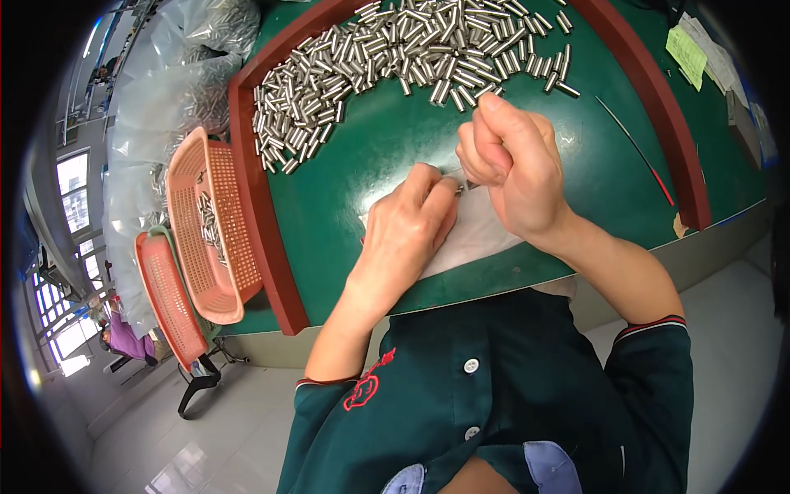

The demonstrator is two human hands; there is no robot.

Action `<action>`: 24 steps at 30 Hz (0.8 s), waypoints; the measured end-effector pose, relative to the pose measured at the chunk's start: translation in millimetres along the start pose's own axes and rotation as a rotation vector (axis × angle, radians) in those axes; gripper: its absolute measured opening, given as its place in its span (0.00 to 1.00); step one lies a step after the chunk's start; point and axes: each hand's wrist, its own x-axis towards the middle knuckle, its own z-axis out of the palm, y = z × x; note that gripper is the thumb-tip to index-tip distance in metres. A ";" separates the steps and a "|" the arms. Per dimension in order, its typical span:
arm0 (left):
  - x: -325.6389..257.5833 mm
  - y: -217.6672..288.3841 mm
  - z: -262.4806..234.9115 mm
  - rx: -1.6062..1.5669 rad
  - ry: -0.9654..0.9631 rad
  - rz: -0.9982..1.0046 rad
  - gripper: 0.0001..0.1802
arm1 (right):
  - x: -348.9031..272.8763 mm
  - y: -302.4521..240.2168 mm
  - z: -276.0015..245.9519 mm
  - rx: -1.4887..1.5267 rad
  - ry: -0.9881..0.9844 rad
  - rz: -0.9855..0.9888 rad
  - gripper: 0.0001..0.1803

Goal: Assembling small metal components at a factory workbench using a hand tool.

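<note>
My left hand (pixel 409 218) rests over a white sheet (pixel 469 237) on the green tabletop, fingers curled together. A small metal piece (pixel 460 190) shows at its fingertips; most of it is hidden. Just to the right, my right hand (pixel 517 160) is raised in a closed fist, thumb pressed on the bent forefinger. Whatever it holds, if anything, is hidden by the fingers. Beyond both hands lies a large heap of short shiny metal cylinders (pixel 411 49), spread along the far side of the table.
A dark red raised border (pixel 267 239) frames the work area. On the right lies a thin metal tool with a red handle (pixel 662 188). Orange plastic baskets (pixel 234 247) stand at the left, with clear bags (pixel 156 107) of metal parts behind. Papers (pixel 685 56) lie far right.
</note>
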 end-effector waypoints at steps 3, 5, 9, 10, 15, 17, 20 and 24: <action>-2.6 3.4 -4.3 -0.111 0.008 -0.097 0.10 | 0.6 0.5 -2.0 -0.006 -0.002 -0.005 0.24; -3.5 2.6 -5.3 -0.128 0.025 -0.119 0.13 | 0.8 0.9 -3.0 0.070 -0.028 0.008 0.24; -4.6 -0.5 -1.6 -0.152 0.038 -0.150 0.10 | 0.0 0.2 -3.1 0.076 -0.010 0.003 0.23; -4.6 -1.0 -0.2 -0.151 0.054 -0.147 0.09 | -0.2 -1.6 -3.0 0.066 -0.015 -0.008 0.24; -6.2 -0.4 5.5 -0.166 0.110 -0.155 0.07 | -0.1 -2.0 -3.6 0.074 -0.018 0.016 0.24; -6.4 -0.6 6.1 -0.163 0.126 -0.153 0.07 | 0.1 -1.9 -3.1 0.068 -0.028 0.012 0.24; -6.0 -0.9 6.0 -0.165 0.123 -0.155 0.07 | 1.4 -3.0 -3.8 0.059 -0.035 0.008 0.24; -6.2 -2.3 6.2 -0.178 0.121 -0.151 0.07 | 3.6 -2.6 -4.3 0.047 -0.090 -0.001 0.24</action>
